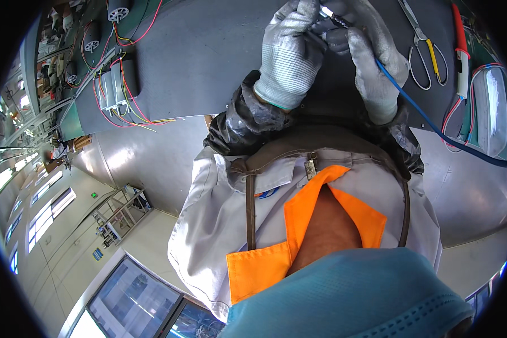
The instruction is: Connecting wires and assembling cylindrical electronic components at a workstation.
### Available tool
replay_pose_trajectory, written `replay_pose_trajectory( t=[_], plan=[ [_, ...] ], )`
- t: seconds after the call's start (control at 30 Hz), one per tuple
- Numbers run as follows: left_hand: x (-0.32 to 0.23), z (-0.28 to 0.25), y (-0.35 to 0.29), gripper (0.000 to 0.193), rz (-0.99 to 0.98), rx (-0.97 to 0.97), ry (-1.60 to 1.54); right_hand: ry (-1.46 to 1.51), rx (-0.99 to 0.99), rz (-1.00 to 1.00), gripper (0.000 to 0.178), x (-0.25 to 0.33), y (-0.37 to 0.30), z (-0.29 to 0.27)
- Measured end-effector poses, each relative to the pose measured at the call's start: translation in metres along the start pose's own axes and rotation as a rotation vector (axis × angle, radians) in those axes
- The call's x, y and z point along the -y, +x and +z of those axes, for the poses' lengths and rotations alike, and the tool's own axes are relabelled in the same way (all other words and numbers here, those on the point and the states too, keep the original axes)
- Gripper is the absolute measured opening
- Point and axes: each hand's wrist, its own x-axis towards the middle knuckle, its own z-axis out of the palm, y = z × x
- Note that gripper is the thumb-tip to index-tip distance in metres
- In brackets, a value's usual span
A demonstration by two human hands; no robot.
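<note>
Both my hands wear pale grey gloves and meet over the dark worktop at the top of the view. My right hand (380,70) is closed around a blue cable (414,104), which runs from it down to the right edge. Between the hands shows a thin black piece with a bright tip (339,21); its exact kind is unclear, and my fingers partly hide it. My left hand (290,62) has its fingers bent and pressed together beside the bright tip. What they grip is hidden.
Scissors (419,42) with a yellow-marked handle and a red-handled tool (461,39) lie right of my hands. Beyond them are red and blue wires by a clear plastic case (490,110). Several motors (118,11) and grey capacitor-like cylinders (112,87) with coloured leads are at left.
</note>
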Motion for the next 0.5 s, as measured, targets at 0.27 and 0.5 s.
replay_pose_trajectory(
  t=[0.27, 0.5],
  plan=[
    [0.021, -0.031, 0.021, 0.044, -0.019, 0.398, -0.106, 0.823, -0.003, 0.407, 0.054, -0.006, -0.005, 0.014],
    [0.020, -0.065, 0.063, 0.039, -0.042, 0.184, -0.144, -0.380, 0.259, -0.026, 0.063, -0.038, 0.032, -0.095]
  ],
)
